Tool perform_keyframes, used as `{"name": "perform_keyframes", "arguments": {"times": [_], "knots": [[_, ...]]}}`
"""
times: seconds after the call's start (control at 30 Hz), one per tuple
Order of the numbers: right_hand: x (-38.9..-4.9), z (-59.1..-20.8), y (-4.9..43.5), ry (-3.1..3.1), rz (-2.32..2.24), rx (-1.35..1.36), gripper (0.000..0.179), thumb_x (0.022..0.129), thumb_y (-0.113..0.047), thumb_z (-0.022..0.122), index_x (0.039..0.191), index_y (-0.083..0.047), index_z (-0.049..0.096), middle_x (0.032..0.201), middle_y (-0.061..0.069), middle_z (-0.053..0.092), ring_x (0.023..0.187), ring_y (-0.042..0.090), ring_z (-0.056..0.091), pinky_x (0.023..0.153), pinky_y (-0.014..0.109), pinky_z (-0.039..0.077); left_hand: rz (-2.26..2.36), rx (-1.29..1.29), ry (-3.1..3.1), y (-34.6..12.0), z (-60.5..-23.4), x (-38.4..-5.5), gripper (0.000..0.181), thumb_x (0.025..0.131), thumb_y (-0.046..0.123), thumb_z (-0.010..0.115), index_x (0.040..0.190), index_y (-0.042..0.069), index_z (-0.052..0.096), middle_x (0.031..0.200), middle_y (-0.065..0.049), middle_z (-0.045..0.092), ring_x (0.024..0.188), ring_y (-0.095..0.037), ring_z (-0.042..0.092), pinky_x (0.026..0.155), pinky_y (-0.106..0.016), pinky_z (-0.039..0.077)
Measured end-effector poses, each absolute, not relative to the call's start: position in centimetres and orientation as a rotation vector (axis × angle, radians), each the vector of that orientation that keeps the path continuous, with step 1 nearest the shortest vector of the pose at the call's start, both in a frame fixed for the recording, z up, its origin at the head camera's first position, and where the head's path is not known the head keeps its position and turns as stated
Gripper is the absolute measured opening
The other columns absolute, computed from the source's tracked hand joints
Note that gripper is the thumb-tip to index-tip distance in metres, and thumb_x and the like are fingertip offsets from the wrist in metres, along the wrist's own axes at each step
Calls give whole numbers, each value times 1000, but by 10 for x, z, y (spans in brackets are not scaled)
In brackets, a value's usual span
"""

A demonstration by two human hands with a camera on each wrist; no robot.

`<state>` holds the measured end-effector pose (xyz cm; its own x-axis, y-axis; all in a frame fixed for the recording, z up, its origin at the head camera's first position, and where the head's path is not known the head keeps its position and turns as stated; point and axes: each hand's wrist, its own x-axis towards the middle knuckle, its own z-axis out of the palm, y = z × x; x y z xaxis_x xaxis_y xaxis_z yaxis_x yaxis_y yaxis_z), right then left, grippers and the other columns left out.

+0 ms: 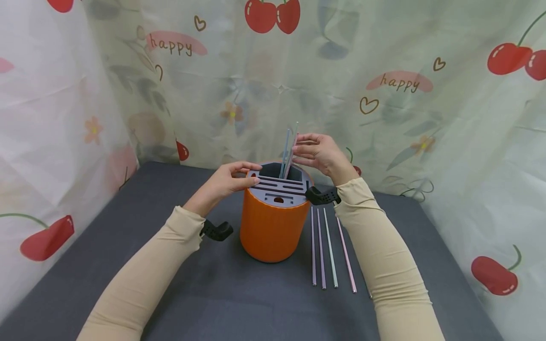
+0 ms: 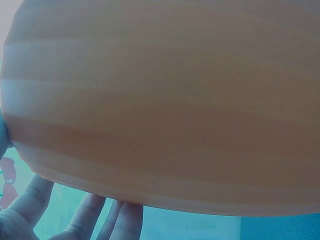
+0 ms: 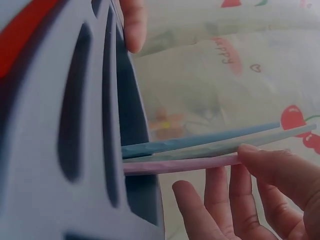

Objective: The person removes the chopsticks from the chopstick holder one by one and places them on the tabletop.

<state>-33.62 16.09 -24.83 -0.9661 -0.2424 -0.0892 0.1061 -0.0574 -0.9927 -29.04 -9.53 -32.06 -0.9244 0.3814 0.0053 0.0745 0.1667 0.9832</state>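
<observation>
An orange utensil holder (image 1: 273,232) with a grey slotted top stands upright on the table. My left hand (image 1: 223,182) rests on the left rim of that top, thumb nearer me, its fingers nearly straight. At the back compartment, my right hand (image 1: 319,154) pinches a pink chopstick (image 3: 187,165) between thumb and fingers. The lower end of this chopstick is inside the compartment, out of sight. Beside it, a blue chopstick (image 3: 215,134) and a pale green chopstick (image 3: 282,134) lean in the same compartment. In the left wrist view, the holder's orange side hides part of the left fingers (image 2: 127,222).
Several chopsticks lie side by side right of the holder, among them a purple one (image 1: 321,251), a green one (image 1: 330,251) and a pink one (image 1: 347,255). The right sleeve (image 1: 392,265) partly covers another. Behind the dark grey table (image 1: 230,308) hangs a cherry-patterned curtain (image 1: 273,71).
</observation>
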Motion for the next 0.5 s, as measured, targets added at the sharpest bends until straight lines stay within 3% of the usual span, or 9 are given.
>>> {"name": "perform_keyframes", "arguments": {"times": [0.1,0.3,0.5], "knots": [[-334,-247,160,1967,-2118,-155,23,91,7,59,114,2,55,93,8,64,82,20,70,93,44,50,1835,441,2195,-95,-321,-291,43,91,23,69,132,17,58,145,-10,37,136,-28,35,107,-48,41],[-328,-231,164,1978,-2245,-192,18,89,8,61,104,-3,61,95,7,61,80,18,69,75,35,59,1837,439,2189,-95,-321,-291,43,91,22,69,132,15,58,144,-11,37,136,-29,35,107,-48,41],[-315,-189,183,1886,-2518,-344,19,85,9,66,99,-3,65,98,8,61,82,19,65,74,35,60,1839,438,2193,-95,-319,-290,43,91,23,69,132,16,58,144,-11,37,134,-28,36,106,-47,42]]}}
